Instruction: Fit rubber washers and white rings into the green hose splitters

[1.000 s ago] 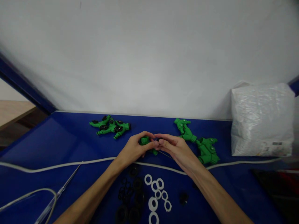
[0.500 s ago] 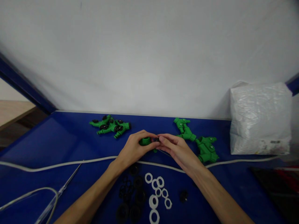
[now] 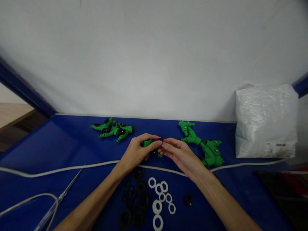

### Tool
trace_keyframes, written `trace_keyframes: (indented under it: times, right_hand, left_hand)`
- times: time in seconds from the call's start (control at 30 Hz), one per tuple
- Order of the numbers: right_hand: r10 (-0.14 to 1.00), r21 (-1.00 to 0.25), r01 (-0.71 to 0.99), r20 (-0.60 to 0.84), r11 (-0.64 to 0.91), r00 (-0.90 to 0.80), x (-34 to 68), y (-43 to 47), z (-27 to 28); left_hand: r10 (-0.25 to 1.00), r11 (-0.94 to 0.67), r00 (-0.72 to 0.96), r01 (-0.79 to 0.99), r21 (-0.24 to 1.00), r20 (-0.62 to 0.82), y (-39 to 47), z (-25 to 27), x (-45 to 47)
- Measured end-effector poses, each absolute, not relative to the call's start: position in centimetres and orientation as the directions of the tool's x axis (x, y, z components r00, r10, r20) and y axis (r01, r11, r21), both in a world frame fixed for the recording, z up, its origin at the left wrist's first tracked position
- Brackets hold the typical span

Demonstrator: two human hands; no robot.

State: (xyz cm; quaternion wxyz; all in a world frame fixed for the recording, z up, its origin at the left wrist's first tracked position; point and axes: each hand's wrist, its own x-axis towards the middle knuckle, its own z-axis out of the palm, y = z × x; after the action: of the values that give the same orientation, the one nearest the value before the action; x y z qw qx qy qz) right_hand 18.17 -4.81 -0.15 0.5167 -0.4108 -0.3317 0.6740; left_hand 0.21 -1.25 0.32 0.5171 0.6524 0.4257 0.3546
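I have the green fitting (image 3: 147, 142) gripped in the left hand (image 3: 136, 150) over the blue tabletop's (image 3: 72, 144) middle; the right hand (image 3: 182, 152) meets it, fingers bent, grip unclear. A white cable (image 3: 96, 166) crosses nearer; a pale wall (image 3: 144, 64) stands far, a wrapped package (image 3: 264, 122) right.

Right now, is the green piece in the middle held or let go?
Held: the left hand curls around the green piece, partly hiding it. Can't tell if it touches the table.

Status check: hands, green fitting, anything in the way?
Left hand gripping green fitting. Right hand fingertips close by small black part. White cord crosses nearby; nothing visibly blocking.
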Motion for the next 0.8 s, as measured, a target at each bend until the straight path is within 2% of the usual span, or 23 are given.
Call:
trace_keyframes:
  times: [0.37, 0.8]
  right_hand:
    - [0.976, -0.88, -0.423, -0.184, -0.216, -0.117, 18.06, -4.69, -0.25]
    - [0.982, -0.88, -0.439, -0.144, -0.182, -0.118, 17.81, -4.89, -0.25]
  left_hand:
    - [0.914, -0.075, 0.405, 0.205, 0.976, -0.015, -1.32, 0.5, 0.32]
    - [0.917, -0.097, 0.399, 0.209, 0.973, 0.006, -1.35, 0.32, 0.41]
